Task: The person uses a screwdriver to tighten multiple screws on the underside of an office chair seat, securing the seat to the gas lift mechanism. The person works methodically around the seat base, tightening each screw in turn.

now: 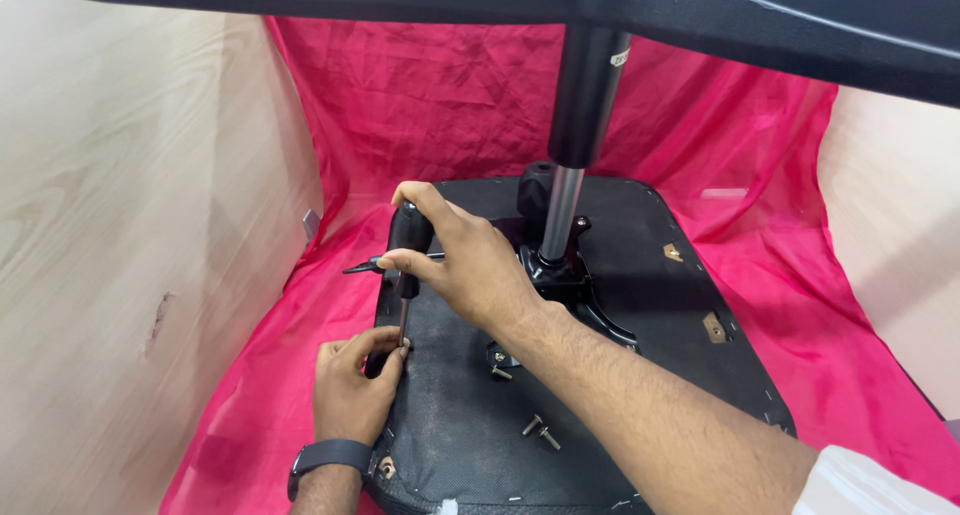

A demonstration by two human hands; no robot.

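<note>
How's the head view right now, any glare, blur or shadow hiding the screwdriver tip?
Head view: even, soft light, sharp focus, no motion blur. Mild sheen on the chrome gas-lift rod. The left hand covers the screwdriver tip; the black seat underside is dark but loose bolts read clearly.

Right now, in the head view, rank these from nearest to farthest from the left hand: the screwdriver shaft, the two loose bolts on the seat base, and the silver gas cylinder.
From the left hand:
1. Screwdriver shaft: at its fingertips, just above.
2. Loose bolts: to the right, on the black seat base.
3. Silver gas cylinder: up and right, at the seat's centre.
</note>
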